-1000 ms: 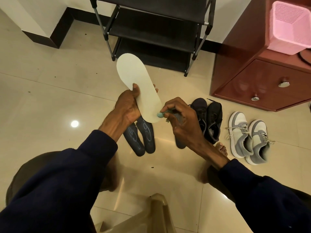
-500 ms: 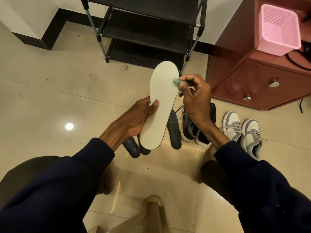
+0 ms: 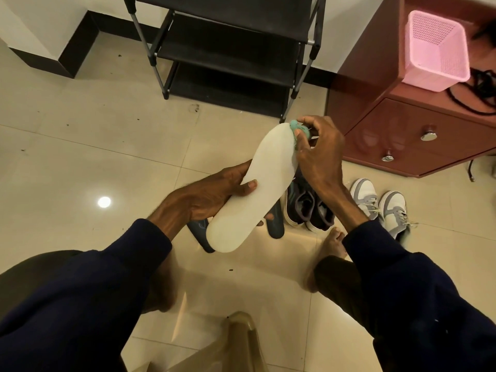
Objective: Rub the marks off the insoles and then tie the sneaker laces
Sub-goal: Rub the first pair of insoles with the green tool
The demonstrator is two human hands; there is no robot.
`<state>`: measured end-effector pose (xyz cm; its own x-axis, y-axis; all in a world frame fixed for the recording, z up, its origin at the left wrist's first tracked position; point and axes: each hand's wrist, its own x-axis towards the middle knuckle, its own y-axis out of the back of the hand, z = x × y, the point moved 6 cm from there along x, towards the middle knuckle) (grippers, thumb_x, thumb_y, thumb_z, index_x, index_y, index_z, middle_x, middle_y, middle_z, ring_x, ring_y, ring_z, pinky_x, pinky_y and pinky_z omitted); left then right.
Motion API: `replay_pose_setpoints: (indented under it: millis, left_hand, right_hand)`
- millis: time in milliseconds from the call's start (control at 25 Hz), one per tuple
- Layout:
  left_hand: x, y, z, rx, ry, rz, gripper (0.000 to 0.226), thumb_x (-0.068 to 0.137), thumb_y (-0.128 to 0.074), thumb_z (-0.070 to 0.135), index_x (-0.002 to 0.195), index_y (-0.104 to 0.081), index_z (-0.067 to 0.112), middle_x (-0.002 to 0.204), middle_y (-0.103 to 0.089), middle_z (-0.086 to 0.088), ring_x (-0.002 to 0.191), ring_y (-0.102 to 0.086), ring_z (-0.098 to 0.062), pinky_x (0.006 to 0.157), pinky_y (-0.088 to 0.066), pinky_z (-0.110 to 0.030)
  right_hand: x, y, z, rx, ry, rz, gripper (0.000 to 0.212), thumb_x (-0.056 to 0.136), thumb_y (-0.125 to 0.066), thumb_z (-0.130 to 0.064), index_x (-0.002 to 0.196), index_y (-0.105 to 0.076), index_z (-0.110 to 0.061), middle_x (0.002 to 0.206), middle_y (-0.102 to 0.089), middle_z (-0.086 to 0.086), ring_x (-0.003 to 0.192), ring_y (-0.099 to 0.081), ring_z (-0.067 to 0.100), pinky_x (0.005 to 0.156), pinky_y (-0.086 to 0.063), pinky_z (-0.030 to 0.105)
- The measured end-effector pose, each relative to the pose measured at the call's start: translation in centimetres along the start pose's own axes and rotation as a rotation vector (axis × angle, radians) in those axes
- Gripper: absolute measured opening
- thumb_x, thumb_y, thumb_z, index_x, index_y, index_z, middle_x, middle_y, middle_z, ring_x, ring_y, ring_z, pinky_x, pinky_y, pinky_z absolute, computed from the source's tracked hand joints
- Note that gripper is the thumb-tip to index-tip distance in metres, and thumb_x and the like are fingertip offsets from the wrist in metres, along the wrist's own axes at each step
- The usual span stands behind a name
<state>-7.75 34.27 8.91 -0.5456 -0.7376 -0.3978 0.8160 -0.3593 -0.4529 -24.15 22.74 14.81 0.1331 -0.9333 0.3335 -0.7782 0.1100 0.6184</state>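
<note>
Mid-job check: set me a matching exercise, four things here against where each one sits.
Things: 1 white insole; 2 teal eraser; 3 pink basket; 4 grey-white sneakers.
Places: A on the red cabinet; B on the floor; C held in the left hand; D pinched by the right hand.
Pairs: 1-C, 2-D, 3-A, 4-B.

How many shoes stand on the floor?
4: two dark shoes side by side under the right hand, two grey-white sneakers right of them; more may hide behind arms.
</note>
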Motion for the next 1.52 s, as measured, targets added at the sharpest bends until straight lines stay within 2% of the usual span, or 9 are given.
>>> replay_pose_setpoints:
  millis: [120,280,400,600,800,960,1160,1360,1520]
  left_hand:
    - [0.1,-0.1,-0.2,-0.185,-0.005,0.066,0.048,0.107,-0.042,0.037,0.154,-0.036,0.028,0.143,-0.053,-0.026,0.123,-0.058,-0.051,0.103,-0.045,-0.068]
    - [0.2,1.5,-1.4,-0.331,0.091,0.262,0.085,0.090,-0.044,0.074,0.152,-0.041,0.016,0.124,-0.062,-0.021,0.105,-0.062,-0.039,0.108,-0.039,-0.062]
    - [0.3,1.2,-1.2,-0.422,0.088,0.277,0.072,0.100,-0.040,0.066,0.149,-0.047,0.013,0.121,-0.063,-0.020,0.101,-0.062,-0.038,0.101,-0.047,-0.058]
    - [-0.5,-0.7,-1.0,-0.426,0.153,0.125,0.058,0.101,-0.040,0.052,0.143,-0.050,0.013,0.126,-0.067,-0.019,0.110,-0.067,-0.037,0.090,-0.058,-0.050]
    - [-0.5,-0.2,-1.2,-0.396,0.159,0.132,0.053,0.103,-0.041,0.048,0.145,-0.049,0.015,0.131,-0.064,-0.020,0.116,-0.063,-0.040,0.092,-0.054,-0.050]
    - [-0.6,-0.5,-1.4,-0.385,0.184,0.117,0.053,0.102,-0.042,0.048,0.142,-0.052,0.014,0.126,-0.066,-0.020,0.112,-0.065,-0.037,0.089,-0.057,-0.047]
    - [-0.5,0.4,-1.3,-0.393,0.122,0.158,0.054,0.105,-0.040,0.044,0.149,-0.044,0.015,0.133,-0.063,-0.020,0.124,-0.059,-0.043,0.105,-0.045,-0.059]
    - [-0.5,0.4,-1.3,-0.391,0.113,0.159,0.053,0.105,-0.042,0.043,0.150,-0.046,0.015,0.142,-0.058,-0.021,0.136,-0.048,-0.048,0.115,-0.032,-0.064]
    - [-0.5,1.0,-1.3,-0.403,0.111,0.190,0.053,0.106,-0.039,0.045,0.148,-0.047,0.013,0.143,-0.057,-0.023,0.135,-0.050,-0.047,0.117,-0.030,-0.064]
  right_hand:
    - [-2.0,-2.6,-1.9,-0.012,0.102,-0.170,0.024,0.095,-0.069,-0.012,0.117,-0.071,-0.004,0.114,-0.066,0.012,0.102,-0.058,0.013,0.087,-0.047,0.007]
    - [-4.6,-4.9,-4.6,0.090,0.299,-0.365,0.020,0.091,-0.073,-0.009,0.111,-0.075,-0.005,0.108,-0.069,0.010,0.098,-0.062,0.015,0.088,-0.049,0.012]
    - [-4.4,-4.8,-4.6,0.074,0.340,-0.337,0.018,0.092,-0.072,-0.009,0.109,-0.072,-0.003,0.107,-0.070,0.012,0.098,-0.064,0.019,0.091,-0.053,0.022]
    - [-1.2,-1.7,0.0,0.014,-0.014,-0.018,0.017,0.092,-0.069,-0.010,0.108,-0.071,-0.007,0.107,-0.067,0.004,0.094,-0.061,0.010,0.085,-0.055,0.024]
    - [-2.4,-3.9,-2.9,0.039,0.206,-0.233,0.019,0.093,-0.070,-0.013,0.110,-0.072,-0.005,0.109,-0.068,0.009,0.097,-0.059,0.010,0.085,-0.048,0.008]
    - [-0.6,-1.4,0.3,0.039,-0.045,-0.026,0.014,0.093,-0.070,-0.012,0.106,-0.072,-0.008,0.106,-0.068,0.002,0.093,-0.062,0.009,0.083,-0.055,0.019]
    - [-1.3,-2.7,-1.8,0.059,0.096,-0.153,0.019,0.092,-0.072,-0.014,0.109,-0.071,-0.007,0.106,-0.067,0.003,0.094,-0.060,0.008,0.082,-0.053,0.013]
    - [-0.6,-1.0,1.1,0.056,-0.174,-0.013,0.019,0.091,-0.072,-0.013,0.109,-0.072,-0.009,0.102,-0.068,-0.002,0.086,-0.061,0.002,0.079,-0.058,0.024]
    - [-2.3,-3.1,-3.2,0.156,0.094,-0.189,0.022,0.091,-0.072,-0.017,0.110,-0.070,-0.005,0.108,-0.068,0.006,0.095,-0.062,0.012,0.083,-0.055,0.018]
